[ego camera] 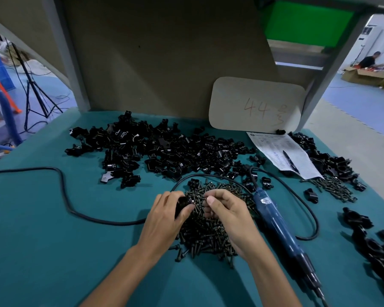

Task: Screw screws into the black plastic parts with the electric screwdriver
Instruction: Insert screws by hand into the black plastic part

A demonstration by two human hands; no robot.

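Note:
My left hand [166, 214] grips a black plastic part [182, 203] over a heap of dark screws [205, 231] on the green table. My right hand [225, 212] pinches a single screw [202, 199] between thumb and fingers, close to the part. The blue electric screwdriver [277, 224] lies on the table just right of my right hand, tip toward the near edge, with neither hand on it. A large pile of black plastic parts [164, 149] spreads across the table behind the screws.
The screwdriver's black cable [63, 196] loops across the left and around the screws. A paper sheet with a pen [284, 155] lies at the back right, beside more parts [328, 162] and screws [333, 187]. Further parts [377, 247] sit at the right edge. A board marked 44 [256, 105] leans behind.

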